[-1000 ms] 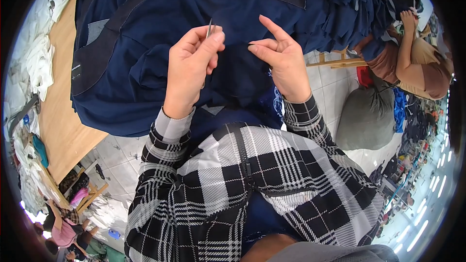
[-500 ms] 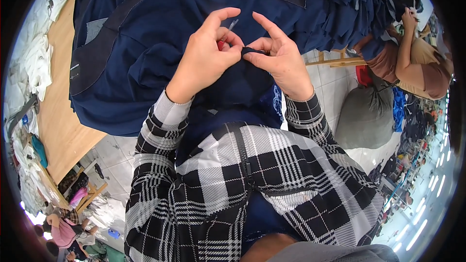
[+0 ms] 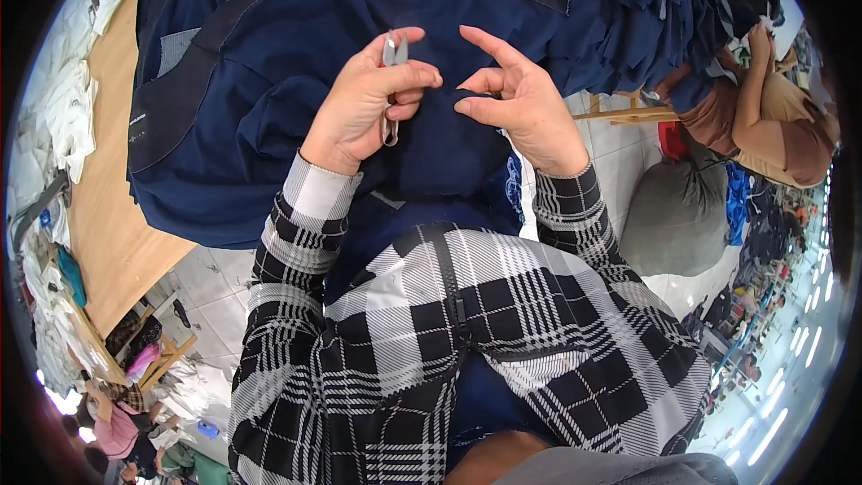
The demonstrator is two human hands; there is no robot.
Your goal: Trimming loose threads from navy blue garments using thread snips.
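Note:
My left hand (image 3: 364, 103) is closed around a pair of thread snips (image 3: 395, 51). Their metal blades stick up past the thumb, and a metal loop shows below the fingers. Its thumb and a finger come together at the tips; whether a thread lies between them is too small to tell. Just to the right, my right hand (image 3: 525, 112) pinches the edge of a navy blue garment (image 3: 440, 157) between thumb and fingers, with the forefinger stretched out. That cloth hangs down in front of my body. A gap separates the two hands.
Stacked navy garments (image 3: 287, 45) with dark trim cover the table ahead. A bare wooden tabletop (image 3: 121, 216) and white cloth (image 3: 72, 117) lie to the left. On the right are a stuffed grey sack (image 3: 673, 220) and a co-worker (image 3: 763, 117).
My left hand has moved left, away from the right one, and turned so the snips now show plainly. My right hand stays nearly in place with the cloth.

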